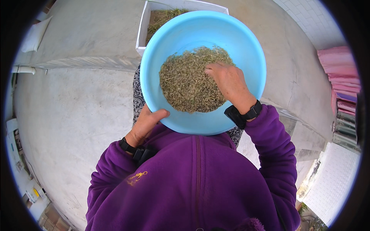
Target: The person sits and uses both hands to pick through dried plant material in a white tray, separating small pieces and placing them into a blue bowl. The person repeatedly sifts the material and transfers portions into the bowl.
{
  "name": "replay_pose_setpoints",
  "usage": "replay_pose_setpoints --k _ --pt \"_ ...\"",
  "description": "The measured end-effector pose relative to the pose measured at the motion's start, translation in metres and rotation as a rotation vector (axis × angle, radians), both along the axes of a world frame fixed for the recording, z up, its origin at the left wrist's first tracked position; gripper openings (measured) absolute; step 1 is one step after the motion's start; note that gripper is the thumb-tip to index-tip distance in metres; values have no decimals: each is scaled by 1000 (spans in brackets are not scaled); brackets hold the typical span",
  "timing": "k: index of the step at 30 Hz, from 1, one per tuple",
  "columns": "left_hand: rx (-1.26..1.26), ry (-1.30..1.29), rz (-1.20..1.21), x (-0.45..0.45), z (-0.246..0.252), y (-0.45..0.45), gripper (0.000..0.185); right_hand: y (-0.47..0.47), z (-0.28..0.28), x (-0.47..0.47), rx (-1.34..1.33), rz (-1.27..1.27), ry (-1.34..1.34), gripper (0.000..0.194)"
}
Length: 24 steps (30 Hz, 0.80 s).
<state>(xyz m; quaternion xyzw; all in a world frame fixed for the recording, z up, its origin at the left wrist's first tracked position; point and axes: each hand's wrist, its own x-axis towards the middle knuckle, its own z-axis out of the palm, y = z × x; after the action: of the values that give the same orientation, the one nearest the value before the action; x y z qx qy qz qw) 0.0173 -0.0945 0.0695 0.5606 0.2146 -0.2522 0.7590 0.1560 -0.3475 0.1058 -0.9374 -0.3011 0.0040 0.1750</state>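
A round light-blue plastic basin (pixel 203 124) rests over my lap, tilted so that its inside faces me. In it lies a heap of dry, crumbly greenish-brown plant matter (pixel 185 83), which looks like small seed heads or chaff. My left hand (pixel 147 121) grips the near left rim, thumb over the edge and the other fingers hidden beneath. Reaching in over the right side, my right hand (pixel 227 79) has its fingers curled at the heap's surface. Its fingertips point left and down; whether they pinch any of the plant matter is hidden.
Just beyond the basin a white open box (pixel 141 37) on the concrete floor (pixel 78 95) holds green and dry plant stems (pixel 166 17). A low step edge (pixel 86 62) crosses the floor. Pink folded material (pixel 341 69) lies far right, and a white sack (pixel 35 36) far left.
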Motion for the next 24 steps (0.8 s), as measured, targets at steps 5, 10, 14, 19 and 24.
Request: replay_pose_setpoints --k 5,10,14,19,24 --pt "-29 -49 -20 -3 1 5 53 33 -6 5 152 109 -170 18" --pt "-47 -66 7 -5 10 4 54 53 -21 11 67 150 -59 14" --pt "-36 -62 30 -4 15 3 54 34 -13 26 126 136 65 11" --pt "-23 -44 -16 -6 16 9 52 14 4 34 112 39 -31 9" --pt "-26 -62 15 -12 19 11 51 5 15 33 -8 -34 -24 19"
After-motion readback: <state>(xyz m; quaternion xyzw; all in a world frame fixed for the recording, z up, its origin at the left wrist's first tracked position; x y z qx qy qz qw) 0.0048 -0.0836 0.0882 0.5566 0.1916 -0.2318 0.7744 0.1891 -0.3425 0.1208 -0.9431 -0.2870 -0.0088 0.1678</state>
